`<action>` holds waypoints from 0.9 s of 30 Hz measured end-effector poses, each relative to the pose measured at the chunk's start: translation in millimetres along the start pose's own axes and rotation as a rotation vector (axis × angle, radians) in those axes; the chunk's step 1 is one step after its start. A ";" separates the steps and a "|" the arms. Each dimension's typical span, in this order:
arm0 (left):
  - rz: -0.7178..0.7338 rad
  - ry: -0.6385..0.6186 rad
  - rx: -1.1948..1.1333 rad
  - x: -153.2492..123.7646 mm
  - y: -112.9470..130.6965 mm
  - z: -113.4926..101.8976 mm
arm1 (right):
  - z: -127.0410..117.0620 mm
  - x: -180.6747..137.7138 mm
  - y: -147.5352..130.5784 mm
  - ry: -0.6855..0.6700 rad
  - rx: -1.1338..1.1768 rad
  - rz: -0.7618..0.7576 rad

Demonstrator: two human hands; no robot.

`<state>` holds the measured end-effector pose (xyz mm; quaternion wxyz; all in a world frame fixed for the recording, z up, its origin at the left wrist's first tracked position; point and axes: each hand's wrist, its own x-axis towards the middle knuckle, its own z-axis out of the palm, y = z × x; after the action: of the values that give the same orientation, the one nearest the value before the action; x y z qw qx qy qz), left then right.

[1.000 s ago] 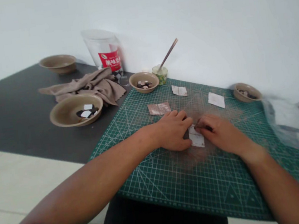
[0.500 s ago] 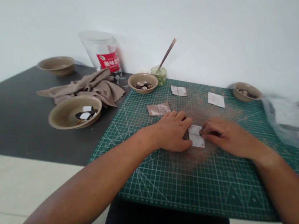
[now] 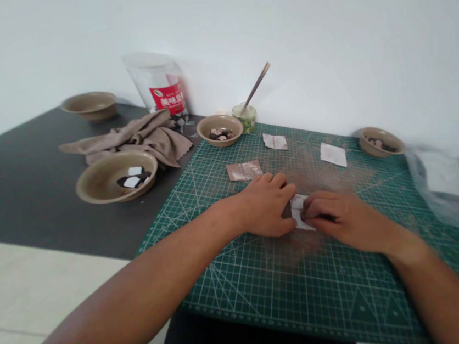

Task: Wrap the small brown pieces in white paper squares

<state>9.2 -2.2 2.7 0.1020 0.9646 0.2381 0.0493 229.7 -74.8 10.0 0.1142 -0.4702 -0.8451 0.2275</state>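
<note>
Left hand point(image 3: 269, 206): it lies palm down near the middle of the frame, thumb and forefinger spread apart, their tips at the left edge of the white square point(image 3: 298, 202); it seems to press and not to grip.
Right hand point(image 3: 342, 217): just right of the middle, its fingertips are drawn together in a pinch over the right part of the same square; whether a small thing is between them, I cannot tell.
White square: it lies on the green cutting mat point(image 3: 268, 294), between the two hands and partly covered by them; a line crosses it.
Slipping risk: if the left hand presses too lightly, the square could slide or turn under the right fingertips.
Tearing risk: the square looks thin, so a hard rub or pull could crease it or break it, perhaps along the line.
Dust risk: brown powder covers the mat around the hands, and dirty fingers could mark the white sheet point(image 3: 333, 154) at the right above them.
Elbow risk: the left forearm passes below the brown square point(image 3: 244, 171); if the hand lifts carelessly, it could push this piece away.
Cup with sticks point(image 3: 245, 123): upper middle, well apart from both hands, so knocking it seems unlikely.
</note>
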 end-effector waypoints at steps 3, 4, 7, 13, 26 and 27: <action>0.002 -0.010 -0.002 0.5 0.1 -1.2 | 5.5 6.6 2.2 0.107 -0.065 0.051; 0.000 -0.015 -0.003 0.6 0.2 -1.7 | 4.8 7.0 4.6 0.150 -0.102 0.091; -0.012 -0.021 -0.005 0.6 0.6 -3.1 | -1.1 2.5 8.0 0.153 -0.122 0.140; 0.002 -0.005 -0.017 -0.4 0.6 -3.0 | 4.8 5.8 -2.6 0.057 0.016 0.026; 0.017 0.009 -0.030 0.8 -1.9 -1.6 | 9.5 10.6 -0.1 0.134 -0.033 0.064; 0.022 0.011 -0.026 1.7 -2.6 -1.5 | 9.8 11.7 3.1 0.158 -0.052 0.078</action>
<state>9.3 1.1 3.6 0.1126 0.9655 0.2274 0.0590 221.7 -66.2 -0.3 0.1594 -0.5219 -0.8202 0.1716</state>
